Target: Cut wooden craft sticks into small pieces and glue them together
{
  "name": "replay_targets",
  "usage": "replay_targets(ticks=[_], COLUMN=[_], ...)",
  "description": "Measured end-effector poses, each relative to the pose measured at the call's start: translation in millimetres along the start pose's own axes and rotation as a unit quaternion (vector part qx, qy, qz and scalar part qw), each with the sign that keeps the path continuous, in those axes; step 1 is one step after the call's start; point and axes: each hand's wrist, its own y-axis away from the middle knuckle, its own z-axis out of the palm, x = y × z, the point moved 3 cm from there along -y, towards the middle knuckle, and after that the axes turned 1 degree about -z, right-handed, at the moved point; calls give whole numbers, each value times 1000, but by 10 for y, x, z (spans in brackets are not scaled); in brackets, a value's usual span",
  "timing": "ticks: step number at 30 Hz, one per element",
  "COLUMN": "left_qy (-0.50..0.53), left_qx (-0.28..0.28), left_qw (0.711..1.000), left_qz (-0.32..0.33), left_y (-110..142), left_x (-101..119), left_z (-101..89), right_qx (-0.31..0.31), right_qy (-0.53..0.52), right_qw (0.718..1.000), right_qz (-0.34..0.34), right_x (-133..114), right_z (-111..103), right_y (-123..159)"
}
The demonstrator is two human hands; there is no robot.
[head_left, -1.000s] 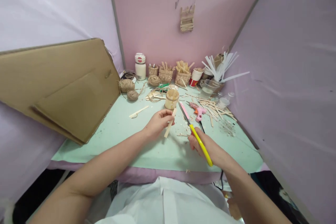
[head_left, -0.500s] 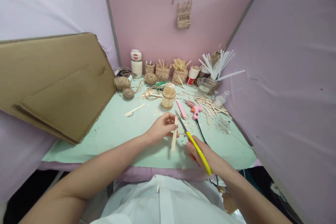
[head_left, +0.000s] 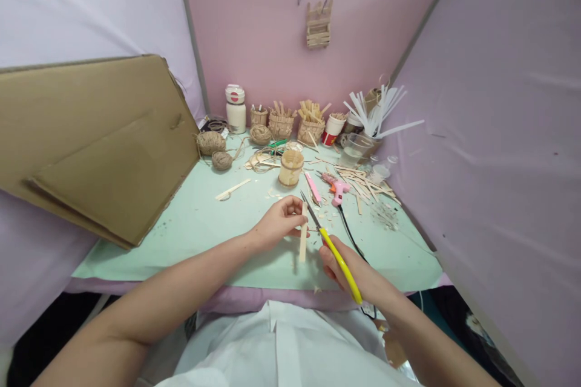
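Observation:
Between the thumb and fingers of my left hand is a flat pale wooden stick, held roughly upright over the table. My right hand grips scissors with yellow handles, their blades pointing up and left beside the top end of the stick. Whether the blades touch the wood I cannot tell. Just beyond my hands stands a small round wooden cup with a twine-coloured band. Near it lie a pink cutter knife and a pink glue gun.
Twine balls and a leaning cardboard sheet are on the left. Stick-filled baskets and a white jar line the back. Loose sticks and white glue sticks lie to the right. The glue gun's black cord runs by my right hand.
The scissors have shifted slightly left, their blades closer to the stick's top end. The stick has turned a little more upright in my left hand.

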Motion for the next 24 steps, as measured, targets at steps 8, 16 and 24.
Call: replay_targets(ticks=[8,16,24], left_qy=[-8,6,27], left_qx=[9,12,20], left_qw=[1000,1000,999], left_qz=[-15,-10,-31], left_y=[19,13,34], left_x=[25,-8,9], left_z=[36,40,79], right_qx=[5,0,-31], right_qy=[-14,-9,-75], right_qw=[1000,1000,996], right_qz=[-1,3,39], right_x=[-28,-22,-15], right_z=[12,10,23], right_y=[7,1,6])
